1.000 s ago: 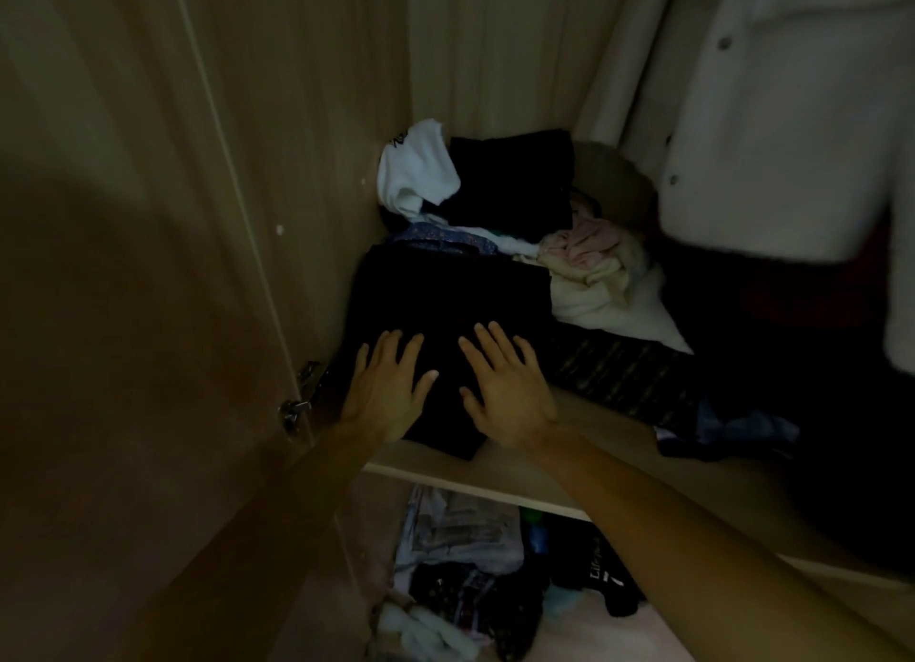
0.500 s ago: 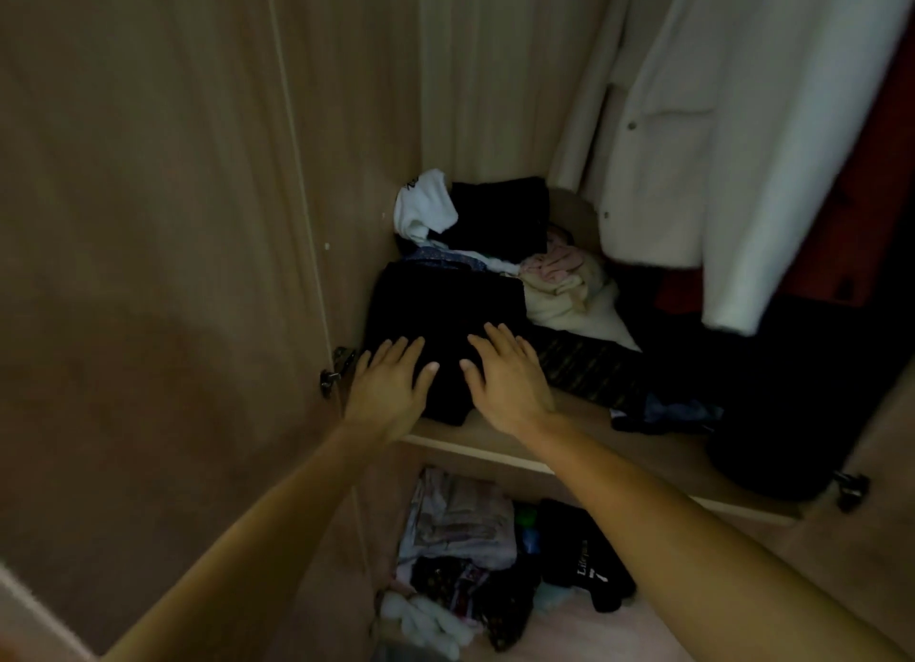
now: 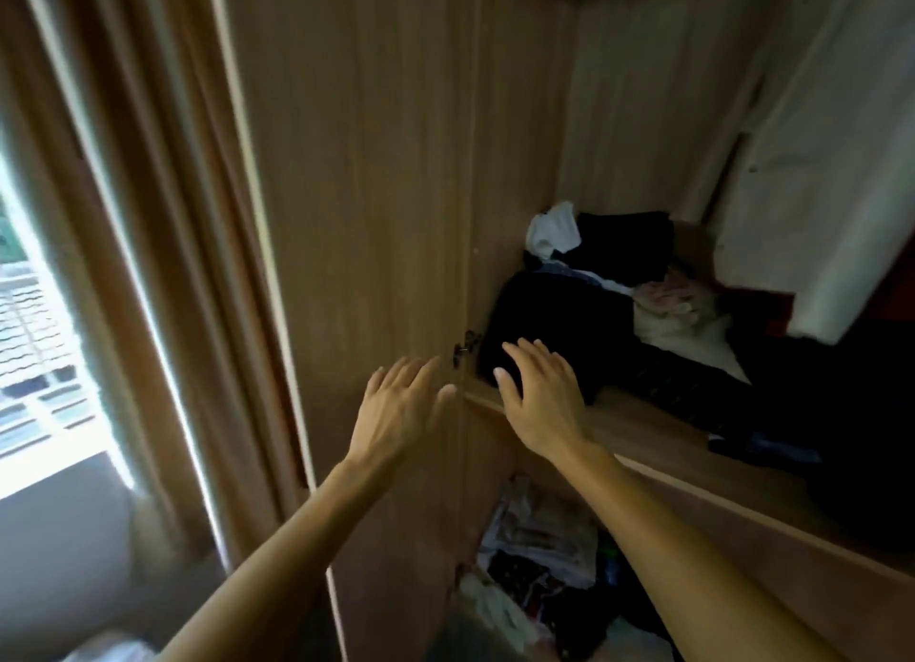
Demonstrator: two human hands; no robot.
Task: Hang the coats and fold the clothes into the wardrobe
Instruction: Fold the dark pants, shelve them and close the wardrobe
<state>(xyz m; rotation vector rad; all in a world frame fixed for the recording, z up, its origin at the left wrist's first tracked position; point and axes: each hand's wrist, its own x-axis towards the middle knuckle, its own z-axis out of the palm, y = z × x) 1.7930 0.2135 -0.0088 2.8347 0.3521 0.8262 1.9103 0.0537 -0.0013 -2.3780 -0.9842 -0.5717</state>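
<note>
The folded black garment (image 3: pixel 554 315) lies on the wardrobe shelf (image 3: pixel 643 428) at its front left corner, its left side close against the wardrobe wall by the hinge (image 3: pixel 465 347). The right hand (image 3: pixel 542 399) is held over the shelf's front edge with its fingers (image 3: pixel 532 359) straight and spread, gripping nothing. Their tips overlap the garment's near left edge, though whether they touch the cloth cannot be told. The left hand (image 3: pixel 401 409) is likewise flat and spread, holding nothing. It sits left of the garment and clear of it, in front of the open wardrobe door (image 3: pixel 371 215). Behind the black garment lie a white garment (image 3: pixel 552 230) and a pink and cream pile (image 3: pixel 678 300). A white coat (image 3: pixel 817 191) hangs above the shelf's right part. More clothes (image 3: pixel 539 552) lie in the compartment below.
</note>
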